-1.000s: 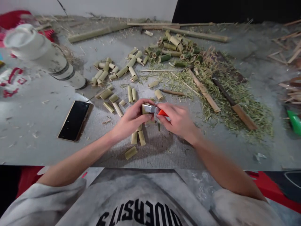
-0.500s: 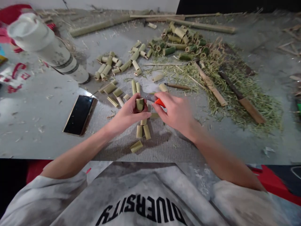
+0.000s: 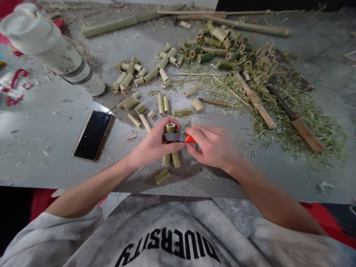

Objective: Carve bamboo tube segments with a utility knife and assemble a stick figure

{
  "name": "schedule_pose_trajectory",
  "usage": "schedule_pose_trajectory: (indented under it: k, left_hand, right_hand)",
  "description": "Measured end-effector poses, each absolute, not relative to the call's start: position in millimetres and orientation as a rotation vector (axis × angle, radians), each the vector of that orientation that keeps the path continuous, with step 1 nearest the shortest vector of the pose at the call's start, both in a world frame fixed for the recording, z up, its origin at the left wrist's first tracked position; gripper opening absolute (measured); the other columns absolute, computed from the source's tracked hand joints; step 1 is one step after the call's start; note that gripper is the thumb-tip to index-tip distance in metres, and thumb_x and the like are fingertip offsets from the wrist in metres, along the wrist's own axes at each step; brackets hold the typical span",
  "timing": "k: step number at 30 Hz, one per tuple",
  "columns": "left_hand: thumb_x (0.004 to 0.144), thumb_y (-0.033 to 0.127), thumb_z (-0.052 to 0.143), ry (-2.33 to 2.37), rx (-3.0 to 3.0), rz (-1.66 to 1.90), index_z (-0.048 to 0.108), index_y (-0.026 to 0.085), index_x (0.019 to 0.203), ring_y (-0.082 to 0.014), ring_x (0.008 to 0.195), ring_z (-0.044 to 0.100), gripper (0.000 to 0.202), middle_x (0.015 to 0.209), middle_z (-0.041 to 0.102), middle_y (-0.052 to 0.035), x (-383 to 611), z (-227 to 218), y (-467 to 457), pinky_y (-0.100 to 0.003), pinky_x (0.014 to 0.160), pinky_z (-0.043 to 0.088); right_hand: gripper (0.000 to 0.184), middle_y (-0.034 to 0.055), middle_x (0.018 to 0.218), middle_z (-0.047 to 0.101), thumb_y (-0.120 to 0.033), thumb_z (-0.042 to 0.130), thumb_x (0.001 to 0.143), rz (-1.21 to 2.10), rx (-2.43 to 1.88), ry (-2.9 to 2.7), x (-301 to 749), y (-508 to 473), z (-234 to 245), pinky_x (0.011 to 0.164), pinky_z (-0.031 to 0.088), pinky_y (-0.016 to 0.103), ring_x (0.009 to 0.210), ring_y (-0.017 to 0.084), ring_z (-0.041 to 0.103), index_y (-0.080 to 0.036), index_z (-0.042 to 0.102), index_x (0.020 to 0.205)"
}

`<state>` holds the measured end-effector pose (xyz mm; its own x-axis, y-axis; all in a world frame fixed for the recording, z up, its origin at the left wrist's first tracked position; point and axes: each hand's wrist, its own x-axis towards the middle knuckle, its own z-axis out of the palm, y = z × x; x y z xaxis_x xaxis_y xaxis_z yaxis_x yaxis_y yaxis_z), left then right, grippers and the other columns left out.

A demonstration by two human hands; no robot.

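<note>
Although the grey table [image 3: 280, 170] fills most of the view, its left and right ends are cut off by the frame. Green shavings [image 3: 286, 133] cover its right side, burying part of the dark blade of a wooden-handled tool [image 3: 308, 135]. At the back lies a long bamboo pole [image 3: 125, 24], its right end hard to make out near a thin slat [image 3: 194, 13]. The heap of cut bamboo tubes [image 3: 217, 42] overlaps too much to count, and a white tumbler [image 3: 63, 59] at the left partly hides a red item.

The right hand [image 3: 211, 146] pinches an orange-handled knife [image 3: 190, 139] between thumb and forefinger; the other fingers fold inward, covering the rest of the handle. The left hand [image 3: 154, 142] curls its fingers around a short bamboo tube [image 3: 170, 127], the thumb stretched out below the blade; some fingertips are hidden. Left of the hands lies a dark-screened phone [image 3: 93, 135].

Just below the left hand, 2 bamboo pieces [image 3: 175, 160] show only their near ends. The short bamboo tube sits roughly upright in the left hand, open end up, its lower part hidden. The blade crosses in front; whether its edge bites in cannot be told.
</note>
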<state>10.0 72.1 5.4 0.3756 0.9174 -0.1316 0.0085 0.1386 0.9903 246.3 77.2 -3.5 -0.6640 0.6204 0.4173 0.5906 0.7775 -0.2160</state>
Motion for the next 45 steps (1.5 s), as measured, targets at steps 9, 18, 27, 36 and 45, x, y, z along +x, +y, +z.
schedule_pose_trajectory:
  k: [9,18,27,36,45]
  left_hand:
    - [0.090,0.029,0.091,0.958,1.297,0.859,0.060,0.023,0.099,-0.0094,0.064,0.040,0.033,0.078,0.050,0.0053,11,0,74,-0.024,0.056,0.035]
    - [0.101,0.041,0.078,1.169,1.317,0.918,0.057,0.021,0.090,-0.0091,0.063,0.038,0.031,0.071,0.046,0.0057,17,-4,61,-0.024,0.055,0.031]
    - [0.078,0.030,0.098,1.077,1.150,0.859,0.056,0.023,0.102,-0.0074,0.065,0.044,0.049,0.078,0.052,0.0076,17,4,64,-0.020,0.057,0.039]
    - [0.087,0.028,0.089,1.079,1.258,0.897,0.066,0.021,0.124,-0.0108,0.074,0.053,0.044,0.089,0.057,0.0023,17,1,64,-0.023,0.064,0.049]
    - [0.091,0.030,0.089,1.048,1.373,0.903,0.060,0.022,0.102,-0.0094,0.068,0.044,0.032,0.084,0.053,0.0038,13,-1,67,-0.024,0.059,0.040]
  right_hand:
    - [0.027,0.0050,0.096,0.079,-0.033,0.049,0.120,-0.005,-0.954,-2.538,249,76,1,0.066,0.041,0.034,0.080,0.018,0.072,-0.018,0.071,0.119]
    - [0.030,0.0074,0.106,0.085,-0.032,0.052,0.121,-0.122,-1.054,-2.379,244,68,1,0.064,0.045,0.032,0.080,0.017,0.075,-0.013,0.072,0.133]
    - [0.028,0.0063,0.102,0.083,-0.033,0.049,0.120,-0.020,-0.909,-2.456,250,75,1,0.068,0.046,0.033,0.082,0.018,0.075,-0.016,0.071,0.125]
    - [0.028,0.0058,0.101,0.082,-0.033,0.049,0.120,0.044,-0.877,-2.502,251,78,-1,0.065,0.040,0.034,0.080,0.018,0.074,-0.015,0.071,0.122]
    - [0.024,0.0038,0.098,0.081,-0.033,0.055,0.118,0.018,-0.837,-2.512,252,80,1,0.067,0.044,0.032,0.080,0.017,0.073,-0.015,0.071,0.121]
